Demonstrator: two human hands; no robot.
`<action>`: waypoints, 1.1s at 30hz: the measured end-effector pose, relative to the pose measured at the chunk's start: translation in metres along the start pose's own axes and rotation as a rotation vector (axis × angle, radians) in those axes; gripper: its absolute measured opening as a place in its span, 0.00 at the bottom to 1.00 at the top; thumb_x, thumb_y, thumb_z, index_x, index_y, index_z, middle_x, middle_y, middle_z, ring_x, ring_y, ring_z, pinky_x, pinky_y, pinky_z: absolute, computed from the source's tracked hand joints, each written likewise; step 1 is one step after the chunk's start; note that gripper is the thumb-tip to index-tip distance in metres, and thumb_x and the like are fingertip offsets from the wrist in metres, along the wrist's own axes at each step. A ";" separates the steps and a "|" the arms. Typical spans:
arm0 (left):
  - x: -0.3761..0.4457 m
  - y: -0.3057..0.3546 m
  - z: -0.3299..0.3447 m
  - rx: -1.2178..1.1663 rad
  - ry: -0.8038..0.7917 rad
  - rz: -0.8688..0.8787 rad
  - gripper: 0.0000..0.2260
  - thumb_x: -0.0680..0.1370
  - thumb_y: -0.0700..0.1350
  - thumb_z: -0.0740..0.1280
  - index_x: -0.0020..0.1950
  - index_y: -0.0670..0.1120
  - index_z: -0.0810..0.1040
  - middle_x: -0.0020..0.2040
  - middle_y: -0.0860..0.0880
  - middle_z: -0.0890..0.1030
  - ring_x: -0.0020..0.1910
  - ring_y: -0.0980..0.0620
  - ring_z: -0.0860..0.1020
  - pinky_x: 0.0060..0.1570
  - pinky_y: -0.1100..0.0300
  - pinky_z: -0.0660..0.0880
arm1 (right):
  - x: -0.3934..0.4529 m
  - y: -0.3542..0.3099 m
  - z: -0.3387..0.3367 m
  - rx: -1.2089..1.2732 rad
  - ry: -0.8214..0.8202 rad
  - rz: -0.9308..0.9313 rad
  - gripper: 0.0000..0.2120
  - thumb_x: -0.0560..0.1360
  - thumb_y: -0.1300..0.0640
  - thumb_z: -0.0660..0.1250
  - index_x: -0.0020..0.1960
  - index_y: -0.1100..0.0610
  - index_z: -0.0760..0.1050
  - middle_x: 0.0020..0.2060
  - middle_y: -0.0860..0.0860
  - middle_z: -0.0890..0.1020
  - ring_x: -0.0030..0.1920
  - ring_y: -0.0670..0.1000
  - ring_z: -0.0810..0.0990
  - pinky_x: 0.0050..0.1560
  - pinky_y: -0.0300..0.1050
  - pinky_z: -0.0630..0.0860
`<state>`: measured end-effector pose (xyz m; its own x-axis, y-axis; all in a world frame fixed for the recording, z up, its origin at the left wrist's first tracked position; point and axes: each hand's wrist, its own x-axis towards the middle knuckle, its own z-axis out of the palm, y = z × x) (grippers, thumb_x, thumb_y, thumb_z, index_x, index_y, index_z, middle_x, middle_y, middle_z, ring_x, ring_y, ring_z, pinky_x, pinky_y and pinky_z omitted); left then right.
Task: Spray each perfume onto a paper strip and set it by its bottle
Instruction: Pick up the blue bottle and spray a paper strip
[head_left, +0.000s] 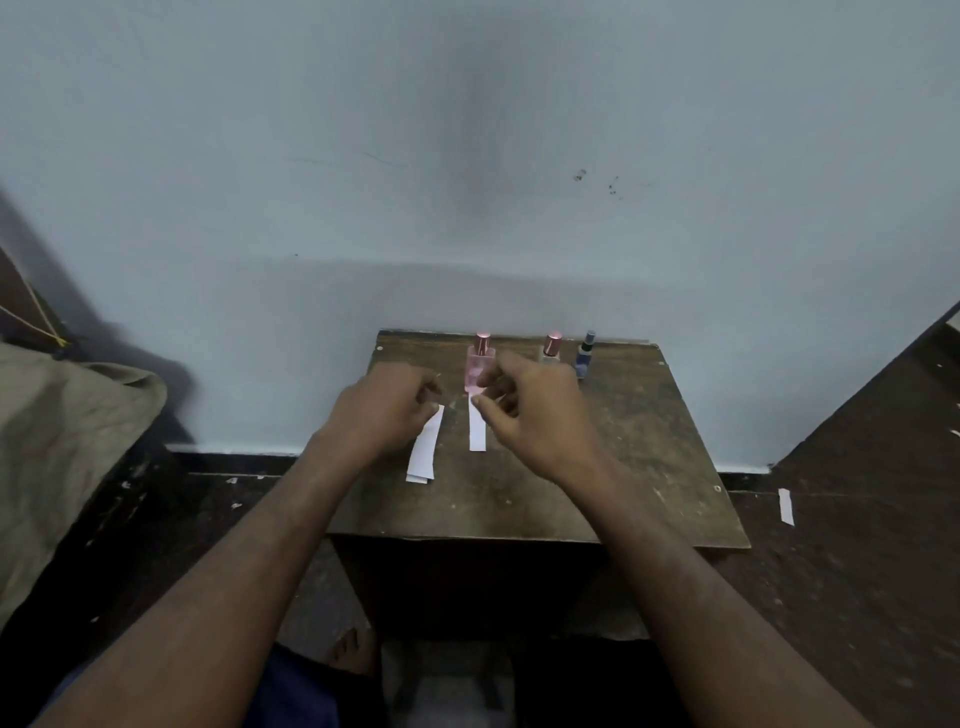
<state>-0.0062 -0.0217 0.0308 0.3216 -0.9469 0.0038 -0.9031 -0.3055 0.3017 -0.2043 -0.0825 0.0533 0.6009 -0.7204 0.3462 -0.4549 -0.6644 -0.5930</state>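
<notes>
Three perfume bottles stand along the back of a small wooden table (649, 467): a pink bottle (479, 366), a clear bottle with a pink cap (550, 349) and a dark blue bottle (584, 356). A white paper strip (477, 431) lies flat just in front of the pink bottle. My right hand (535, 410) hovers over its far end, fingers pinched at the tip. A small stack of white strips (425, 449) lies to the left, with my left hand (387, 410) resting on its upper end, fingers curled.
The table stands against a pale blue wall (467, 156). One paper strip (786, 506) lies on the dark floor to the right. A beige cloth-covered bed or seat (67, 441) is at the left. My bare foot (353, 649) shows under the table's front edge.
</notes>
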 end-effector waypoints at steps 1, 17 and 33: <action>-0.003 -0.003 0.001 0.008 -0.030 -0.007 0.13 0.82 0.52 0.69 0.66 0.56 0.80 0.59 0.54 0.83 0.60 0.49 0.80 0.50 0.54 0.75 | -0.004 -0.007 0.005 0.009 0.005 0.013 0.04 0.76 0.59 0.76 0.51 0.55 0.83 0.38 0.42 0.82 0.35 0.38 0.82 0.40 0.30 0.78; 0.016 -0.017 0.020 -0.010 -0.112 -0.065 0.15 0.75 0.52 0.77 0.58 0.56 0.76 0.59 0.50 0.78 0.57 0.47 0.79 0.51 0.53 0.75 | -0.005 -0.009 0.068 -0.174 -0.265 0.172 0.07 0.77 0.54 0.72 0.52 0.57 0.80 0.43 0.56 0.85 0.47 0.59 0.84 0.46 0.49 0.79; -0.041 0.005 -0.022 -0.728 0.288 -0.110 0.06 0.81 0.48 0.73 0.57 0.52 0.84 0.46 0.55 0.86 0.44 0.60 0.84 0.41 0.75 0.75 | 0.001 -0.012 0.045 0.345 -0.294 0.411 0.06 0.76 0.54 0.78 0.53 0.53 0.86 0.43 0.47 0.88 0.43 0.47 0.87 0.47 0.48 0.85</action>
<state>-0.0179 0.0181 0.0527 0.5489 -0.8215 0.1545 -0.4807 -0.1590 0.8623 -0.1691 -0.0660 0.0282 0.5999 -0.7864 -0.1472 -0.4784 -0.2050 -0.8539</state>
